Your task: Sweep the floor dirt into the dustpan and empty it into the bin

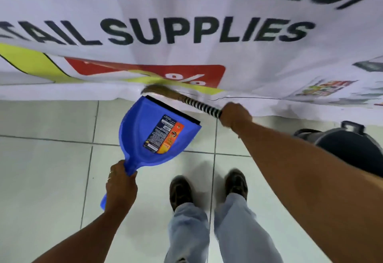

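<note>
A blue dustpan [136,130] with a black front lip and a paper label is held over the white tiled floor, its mouth pointing toward the banner. My left hand [120,186] grips its handle from below. My right hand [234,116] is closed on the black-and-white striped handle of a small hand broom [199,105]. The brown bristles [159,90] are blurred and lie just past the dustpan's lip, at the banner's lower edge. No dirt is visible in the pan.
A large white printed banner [269,59] covers the floor ahead, its edge running across the view. A dark round bin or bag [348,144] sits at the right. My two shoes [180,190] stand on the tiles [45,179].
</note>
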A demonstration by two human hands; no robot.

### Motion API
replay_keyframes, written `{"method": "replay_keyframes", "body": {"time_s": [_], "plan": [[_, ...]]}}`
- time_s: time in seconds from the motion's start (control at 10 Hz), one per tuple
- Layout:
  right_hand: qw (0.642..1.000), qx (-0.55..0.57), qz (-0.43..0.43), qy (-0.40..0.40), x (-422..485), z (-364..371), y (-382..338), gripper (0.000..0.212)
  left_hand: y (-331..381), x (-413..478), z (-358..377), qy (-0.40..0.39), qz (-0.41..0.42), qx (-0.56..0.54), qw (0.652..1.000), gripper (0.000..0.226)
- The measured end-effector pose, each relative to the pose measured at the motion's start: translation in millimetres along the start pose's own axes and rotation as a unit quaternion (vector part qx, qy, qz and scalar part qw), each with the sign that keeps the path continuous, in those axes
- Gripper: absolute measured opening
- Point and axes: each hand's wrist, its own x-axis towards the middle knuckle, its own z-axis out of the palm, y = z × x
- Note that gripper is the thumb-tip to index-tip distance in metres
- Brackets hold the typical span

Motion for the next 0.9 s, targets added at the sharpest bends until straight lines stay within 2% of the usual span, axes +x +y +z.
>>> {"method": "replay_keyframes", "body": {"time_s": [0.1,0.2,0.3,0.4,0.5,0.7,0.8,0.9], "plan": [[0.996,-0.055,-0.052,0.044,48.4,-0.2,-47.2,0.033,-12.3,19.3,22.5,-0.019,-0.04,0.044,0.998,0.025],[0.986,-0.09,-0.112,0.085,65.8,4.6,-56.3,0.035,-9.9,25.0,43.0,-0.053,-0.037,0.077,0.995,0.03],[0.96,-0.12,-0.207,0.143,67.5,18.9,-22.7,0.04,12.1,27.9,72.8,-0.111,-0.027,0.088,0.99,0.032],[0.963,-0.12,-0.207,0.124,56.3,34.9,19.1,0.045,39.4,28.7,92.8,-0.155,-0.04,0.063,0.985,0.03],[0.985,-0.088,-0.135,0.068,40.2,54.8,75.6,0.047,86.3,34.5,130.2,-0.209,-0.063,0.063,0.974,0.032],[0.995,-0.045,-0.083,0.042,38.1,73.0,98.6,0.042,151.7,43.2,188.3,-0.242,-0.05,0.038,0.968,0.042],[0.995,-0.026,-0.084,0.043,35.7,77.7,97.4,0.039,153.6,39.9,207.6,-0.239,-0.051,0.022,0.969,0.047],[0.996,-0.002,-0.081,0.022,21.4,78.2,90.5,0.039,143.0,31.5,203.9,-0.231,-0.014,0.063,0.971,0.061]]}}
